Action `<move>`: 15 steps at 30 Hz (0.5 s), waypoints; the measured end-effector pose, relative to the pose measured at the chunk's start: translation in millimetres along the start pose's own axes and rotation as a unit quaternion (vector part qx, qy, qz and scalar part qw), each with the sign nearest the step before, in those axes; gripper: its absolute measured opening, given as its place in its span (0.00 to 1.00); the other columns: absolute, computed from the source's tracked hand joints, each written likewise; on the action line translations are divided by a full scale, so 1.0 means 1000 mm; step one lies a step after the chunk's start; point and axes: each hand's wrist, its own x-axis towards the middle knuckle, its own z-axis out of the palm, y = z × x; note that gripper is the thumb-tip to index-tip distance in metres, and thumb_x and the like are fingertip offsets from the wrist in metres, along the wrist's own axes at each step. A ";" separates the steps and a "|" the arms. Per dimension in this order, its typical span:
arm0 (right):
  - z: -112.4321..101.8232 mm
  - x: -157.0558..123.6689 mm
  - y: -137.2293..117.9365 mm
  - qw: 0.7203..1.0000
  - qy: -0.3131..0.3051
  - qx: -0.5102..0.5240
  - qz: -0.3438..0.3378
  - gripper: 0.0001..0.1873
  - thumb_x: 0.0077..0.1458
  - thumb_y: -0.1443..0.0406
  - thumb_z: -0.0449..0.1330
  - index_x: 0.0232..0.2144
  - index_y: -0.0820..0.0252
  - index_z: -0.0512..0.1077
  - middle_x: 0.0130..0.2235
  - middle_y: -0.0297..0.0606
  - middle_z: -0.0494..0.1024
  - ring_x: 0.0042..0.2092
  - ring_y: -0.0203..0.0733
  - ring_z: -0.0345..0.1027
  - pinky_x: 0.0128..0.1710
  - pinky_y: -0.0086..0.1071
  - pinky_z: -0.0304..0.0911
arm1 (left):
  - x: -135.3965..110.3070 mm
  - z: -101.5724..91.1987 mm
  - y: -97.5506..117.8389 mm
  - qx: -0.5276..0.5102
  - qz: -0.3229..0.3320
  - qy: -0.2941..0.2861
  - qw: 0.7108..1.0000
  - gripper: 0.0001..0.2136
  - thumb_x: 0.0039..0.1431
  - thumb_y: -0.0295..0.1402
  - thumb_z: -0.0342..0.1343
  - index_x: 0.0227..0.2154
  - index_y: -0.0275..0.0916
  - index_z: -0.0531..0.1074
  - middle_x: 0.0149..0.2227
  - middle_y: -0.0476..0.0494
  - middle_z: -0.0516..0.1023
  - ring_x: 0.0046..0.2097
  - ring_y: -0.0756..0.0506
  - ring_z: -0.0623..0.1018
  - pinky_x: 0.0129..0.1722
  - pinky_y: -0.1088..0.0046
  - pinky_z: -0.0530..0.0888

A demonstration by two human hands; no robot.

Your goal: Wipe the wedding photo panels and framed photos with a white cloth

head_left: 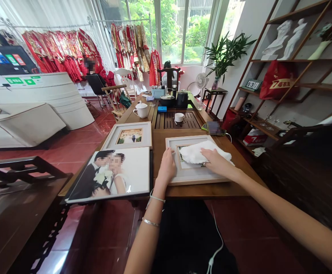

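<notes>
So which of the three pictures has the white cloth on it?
The right frame, left hand at its edge; the large portrait and rear frame at left have none.

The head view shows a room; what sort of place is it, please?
Probably a wedding photo studio or costume shop: red and gold garments hang at the back, and a couple's portrait and picture frames rest on the table.

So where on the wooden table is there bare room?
A narrow strip of table is bare between the portrait and the frame beneath the cloth; more shows right of that frame. The portrait and another frame crowd the left.
</notes>
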 end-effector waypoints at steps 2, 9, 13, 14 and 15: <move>0.008 0.015 -0.002 1.000 0.016 0.000 0.014 0.27 0.48 0.77 0.49 0.52 0.66 0.68 0.56 0.54 0.69 0.63 0.57 0.52 0.57 0.63 0.47 | 0.000 0.001 -0.001 -0.008 0.003 0.007 1.000 0.19 0.55 0.16 0.41 0.47 0.35 0.66 0.60 0.31 0.65 0.65 0.40 0.60 0.64 0.56 0.58; 0.018 0.077 -0.020 0.999 0.043 0.009 0.025 0.36 0.51 0.76 0.47 0.63 0.61 0.53 0.65 0.50 0.55 0.66 0.61 0.38 0.55 0.71 0.44 | -0.001 0.000 -0.001 -0.012 -0.001 0.006 1.000 0.19 0.56 0.18 0.41 0.50 0.32 0.64 0.59 0.28 0.64 0.64 0.40 0.61 0.64 0.59 0.57; 0.026 0.094 -0.038 1.000 0.002 0.009 -0.011 0.35 0.52 0.76 0.48 0.63 0.61 0.55 0.65 0.49 0.55 0.67 0.59 0.39 0.56 0.73 0.35 | -0.001 0.000 0.000 -0.051 0.037 0.034 0.997 0.21 0.55 0.18 0.42 0.52 0.35 0.61 0.56 0.32 0.67 0.60 0.40 0.66 0.61 0.56 0.61; 0.028 0.094 -0.040 1.000 -0.008 0.008 -0.022 0.34 0.52 0.76 0.48 0.62 0.60 0.56 0.65 0.49 0.56 0.67 0.57 0.40 0.56 0.73 0.32 | -0.001 0.001 0.000 -0.060 0.047 0.042 0.996 0.21 0.55 0.18 0.42 0.52 0.35 0.60 0.54 0.32 0.68 0.58 0.40 0.67 0.60 0.56 0.62; 0.029 0.094 -0.042 0.999 -0.016 0.008 -0.032 0.34 0.52 0.76 0.48 0.62 0.60 0.56 0.65 0.48 0.57 0.66 0.56 0.41 0.56 0.73 0.30 | -0.001 0.001 0.000 -0.068 0.055 0.051 0.995 0.21 0.54 0.18 0.42 0.51 0.35 0.60 0.53 0.32 0.68 0.56 0.40 0.68 0.58 0.56 0.63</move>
